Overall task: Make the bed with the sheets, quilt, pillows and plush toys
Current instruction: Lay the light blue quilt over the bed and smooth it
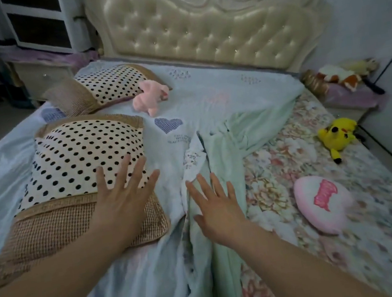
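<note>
Left hand (124, 195) was flat with fingers spread over the near polka-dot pillow (79, 163); contact unclear. Right hand (217, 210) was likewise spread, holding nothing, above the bunched fold of the pale quilt (207, 92). Second pillow (107, 85) lay nearer the headboard (198, 23), pink plush toy (152, 96) just beside it. Floral sheet (367, 245) was exposed at right, carrying a yellow plush toy (337, 133) and pink cushion (322, 204).

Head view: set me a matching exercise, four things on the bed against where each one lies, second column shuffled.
Things:
1 pink plush toy
2 yellow plush toy
3 near polka-dot pillow
4 pink oval cushion

Places:
A under the left hand
B on the floral sheet, nearest the right hand
C at the floral sheet's outer edge
D beside the far pillow

Pairs: 1-D, 2-C, 3-A, 4-B
</note>
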`<state>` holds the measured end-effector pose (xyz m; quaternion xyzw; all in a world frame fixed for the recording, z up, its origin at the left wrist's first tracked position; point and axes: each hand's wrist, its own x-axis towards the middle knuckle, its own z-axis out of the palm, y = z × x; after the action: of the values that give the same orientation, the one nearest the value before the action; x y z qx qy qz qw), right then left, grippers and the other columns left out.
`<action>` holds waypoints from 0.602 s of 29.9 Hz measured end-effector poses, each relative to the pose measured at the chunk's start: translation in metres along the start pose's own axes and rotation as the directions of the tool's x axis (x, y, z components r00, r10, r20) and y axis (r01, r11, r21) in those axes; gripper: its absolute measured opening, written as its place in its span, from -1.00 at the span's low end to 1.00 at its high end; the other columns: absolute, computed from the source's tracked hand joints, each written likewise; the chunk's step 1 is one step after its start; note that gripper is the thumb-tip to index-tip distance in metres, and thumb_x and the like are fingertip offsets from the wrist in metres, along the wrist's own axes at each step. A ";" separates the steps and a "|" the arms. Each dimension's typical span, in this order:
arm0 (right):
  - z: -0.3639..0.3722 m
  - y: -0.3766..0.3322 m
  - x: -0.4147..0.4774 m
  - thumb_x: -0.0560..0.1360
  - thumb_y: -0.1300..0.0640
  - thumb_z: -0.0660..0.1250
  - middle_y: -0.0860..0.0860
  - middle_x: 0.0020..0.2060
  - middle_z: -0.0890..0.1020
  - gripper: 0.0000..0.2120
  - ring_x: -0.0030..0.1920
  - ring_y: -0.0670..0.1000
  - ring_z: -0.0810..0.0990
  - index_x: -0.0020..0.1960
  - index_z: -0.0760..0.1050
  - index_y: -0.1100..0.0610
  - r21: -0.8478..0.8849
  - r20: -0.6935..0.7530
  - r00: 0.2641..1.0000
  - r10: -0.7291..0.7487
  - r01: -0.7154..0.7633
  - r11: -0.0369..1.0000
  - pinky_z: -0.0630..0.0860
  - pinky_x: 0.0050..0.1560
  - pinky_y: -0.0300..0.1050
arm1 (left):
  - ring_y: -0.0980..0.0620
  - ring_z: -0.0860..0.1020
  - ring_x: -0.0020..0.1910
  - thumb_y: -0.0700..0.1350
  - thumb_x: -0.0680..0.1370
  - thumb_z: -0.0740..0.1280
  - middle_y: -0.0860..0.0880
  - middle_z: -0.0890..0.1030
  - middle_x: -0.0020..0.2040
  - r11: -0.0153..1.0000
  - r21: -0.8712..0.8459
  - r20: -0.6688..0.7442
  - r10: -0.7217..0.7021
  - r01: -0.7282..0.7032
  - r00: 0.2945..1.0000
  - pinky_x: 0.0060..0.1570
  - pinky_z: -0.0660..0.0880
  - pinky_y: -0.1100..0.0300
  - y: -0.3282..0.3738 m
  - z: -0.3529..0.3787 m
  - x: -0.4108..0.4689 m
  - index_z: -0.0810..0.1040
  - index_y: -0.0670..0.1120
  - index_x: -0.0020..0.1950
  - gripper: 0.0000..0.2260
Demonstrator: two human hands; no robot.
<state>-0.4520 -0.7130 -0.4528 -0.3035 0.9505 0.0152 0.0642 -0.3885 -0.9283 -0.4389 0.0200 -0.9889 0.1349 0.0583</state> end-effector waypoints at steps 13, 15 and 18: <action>0.083 0.345 -0.161 0.58 -0.16 0.22 0.03 0.55 -0.29 -0.17 0.53 0.23 -0.29 0.52 -0.36 -0.20 -0.043 -0.005 0.965 0.262 -0.262 0.964 0.00 0.41 0.45 | -0.24 -0.34 0.51 0.42 0.42 0.24 -0.05 -0.41 0.53 0.918 -0.380 0.094 0.161 -0.114 0.982 0.39 -0.04 -0.41 0.437 0.001 0.090 -0.49 0.19 0.45 -0.01; 0.097 0.390 -0.167 0.56 -0.15 0.26 0.02 0.54 -0.32 -0.16 0.53 0.23 -0.30 0.53 -0.34 -0.20 -0.015 0.024 0.946 0.323 -0.323 0.946 0.03 0.41 0.43 | -0.29 -0.30 0.52 0.42 0.38 0.30 -0.05 -0.42 0.53 0.880 -0.462 0.111 0.184 -0.113 0.977 0.36 0.04 -0.42 0.488 0.001 0.106 -0.50 0.22 0.44 0.05; 0.109 0.436 -0.152 0.53 0.01 0.34 0.00 0.53 -0.36 -0.07 0.52 0.23 -0.33 0.54 -0.33 -0.19 -0.034 0.060 0.933 0.355 -0.354 0.935 0.06 0.41 0.43 | -0.34 -0.26 0.51 0.39 0.31 0.41 -0.06 -0.44 0.52 0.815 -0.576 0.157 0.195 -0.071 0.968 0.34 0.12 -0.44 0.529 0.017 0.131 -0.46 0.23 0.47 0.14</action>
<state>-0.5694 -0.2632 -0.5449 -0.1272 0.9869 0.0474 0.0877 -0.5499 -0.4264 -0.5795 -0.0538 -0.9838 -0.1631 -0.0518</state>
